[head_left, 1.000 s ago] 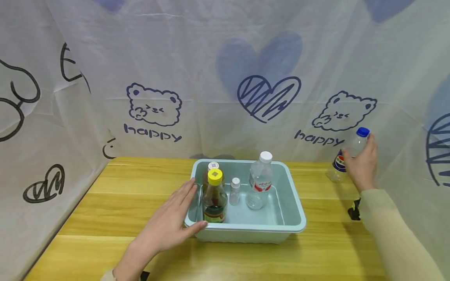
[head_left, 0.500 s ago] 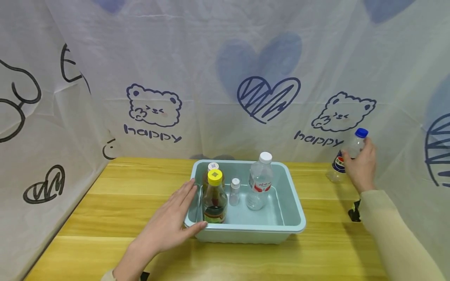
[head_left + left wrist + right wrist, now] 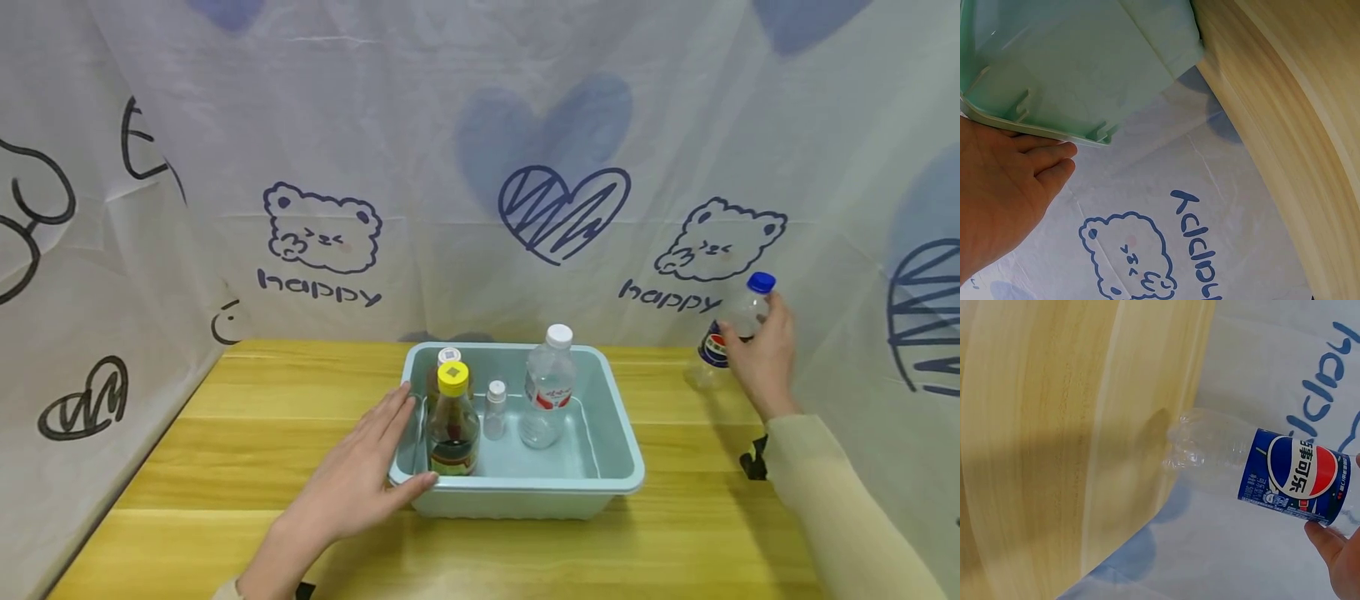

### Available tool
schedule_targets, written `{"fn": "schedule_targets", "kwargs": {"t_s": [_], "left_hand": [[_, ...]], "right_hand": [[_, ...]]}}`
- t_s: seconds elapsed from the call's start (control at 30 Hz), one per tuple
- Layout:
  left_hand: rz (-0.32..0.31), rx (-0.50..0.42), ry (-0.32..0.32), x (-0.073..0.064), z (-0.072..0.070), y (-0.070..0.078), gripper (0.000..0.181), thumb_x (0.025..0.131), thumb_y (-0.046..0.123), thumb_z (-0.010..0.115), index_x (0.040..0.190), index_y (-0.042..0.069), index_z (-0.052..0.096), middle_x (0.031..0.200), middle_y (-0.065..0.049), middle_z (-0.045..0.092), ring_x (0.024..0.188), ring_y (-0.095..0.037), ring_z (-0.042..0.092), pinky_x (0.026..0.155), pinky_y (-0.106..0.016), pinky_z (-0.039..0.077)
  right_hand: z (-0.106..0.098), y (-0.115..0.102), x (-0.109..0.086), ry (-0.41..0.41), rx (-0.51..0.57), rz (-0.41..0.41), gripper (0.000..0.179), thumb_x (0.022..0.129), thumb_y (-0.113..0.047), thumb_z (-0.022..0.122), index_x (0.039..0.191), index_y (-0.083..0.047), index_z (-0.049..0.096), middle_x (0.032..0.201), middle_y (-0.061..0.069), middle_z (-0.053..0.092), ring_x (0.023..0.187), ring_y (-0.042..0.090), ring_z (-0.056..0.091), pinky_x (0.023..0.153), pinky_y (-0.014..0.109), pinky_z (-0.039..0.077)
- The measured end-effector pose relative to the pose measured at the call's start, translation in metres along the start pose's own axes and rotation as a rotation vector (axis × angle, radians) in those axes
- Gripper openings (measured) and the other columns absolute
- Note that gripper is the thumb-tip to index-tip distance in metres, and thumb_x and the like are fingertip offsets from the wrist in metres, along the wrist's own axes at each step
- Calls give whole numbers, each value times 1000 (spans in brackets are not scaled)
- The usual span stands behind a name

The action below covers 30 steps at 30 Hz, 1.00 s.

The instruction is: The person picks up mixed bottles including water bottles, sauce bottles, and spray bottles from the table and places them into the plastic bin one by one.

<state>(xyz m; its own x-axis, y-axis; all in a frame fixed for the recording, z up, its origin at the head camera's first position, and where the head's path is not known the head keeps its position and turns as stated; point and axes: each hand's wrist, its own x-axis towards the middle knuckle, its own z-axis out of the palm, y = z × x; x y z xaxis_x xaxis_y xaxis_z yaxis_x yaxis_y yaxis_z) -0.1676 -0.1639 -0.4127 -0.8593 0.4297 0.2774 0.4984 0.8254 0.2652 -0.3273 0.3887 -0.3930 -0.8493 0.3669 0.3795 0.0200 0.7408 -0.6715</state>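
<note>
My right hand [image 3: 765,358] grips a clear plastic Pepsi bottle [image 3: 1294,475] around its upper part. Its blue cap [image 3: 762,282] pokes up above the fingers, and its base is right at the tabletop, far right. The bottle leans slightly to the right in the head view. With straight fingers, my left hand [image 3: 348,475] rests along the left rim of a pale green plastic bin [image 3: 517,502], thumb at the front edge. Inside the bin stand a yellow-capped bottle of dark liquid [image 3: 453,429], a white-capped bottle partly hidden behind it, a tiny white-capped bottle [image 3: 495,412] and a clear water bottle [image 3: 547,400].
The wooden table [image 3: 225,467] carries the bin near its middle. A white printed cloth [image 3: 442,250] hangs along the back edge and both sides. A small black item [image 3: 753,458] shows beside the right sleeve.
The head view has turned slightly, so the whole scene sits a little further left. Both hands keep their hold and place relative to bottle and bin.
</note>
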Motion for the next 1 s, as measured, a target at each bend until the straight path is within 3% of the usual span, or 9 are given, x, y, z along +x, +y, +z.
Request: {"fn": "schedule_targets", "kwargs": {"t_s": [0.83, 0.9, 1.0], "left_hand": [[-16, -7, 0, 1, 1, 0, 101, 96, 73, 53, 163, 2, 27, 174, -11, 14, 158, -33, 22, 125, -51, 29], [-17, -6, -1, 2, 1, 0, 101, 96, 73, 53, 164, 2, 27, 174, -11, 13, 158, -33, 21, 125, -51, 29], [-17, -2, -4, 2, 2, 0, 101, 97, 73, 51, 164, 2, 26, 174, -11, 12, 158, -32, 20, 125, -50, 28]], "right_hand": [[-23, -53, -44, 135, 47, -241, 85, 100, -19, 70, 167, -17, 18, 165, 13, 32, 136, 40, 48, 102, 61, 52], [-26, -57, -48, 152, 52, -270, 85, 99, -18, 72, 167, -19, 20, 163, 12, 35, 135, 39, 50, 103, 50, 55], [-29, -63, -53, 189, 65, -329, 86, 96, -14, 75, 166, -21, 24, 159, 14, 40, 131, 37, 53, 100, 22, 52]]}}
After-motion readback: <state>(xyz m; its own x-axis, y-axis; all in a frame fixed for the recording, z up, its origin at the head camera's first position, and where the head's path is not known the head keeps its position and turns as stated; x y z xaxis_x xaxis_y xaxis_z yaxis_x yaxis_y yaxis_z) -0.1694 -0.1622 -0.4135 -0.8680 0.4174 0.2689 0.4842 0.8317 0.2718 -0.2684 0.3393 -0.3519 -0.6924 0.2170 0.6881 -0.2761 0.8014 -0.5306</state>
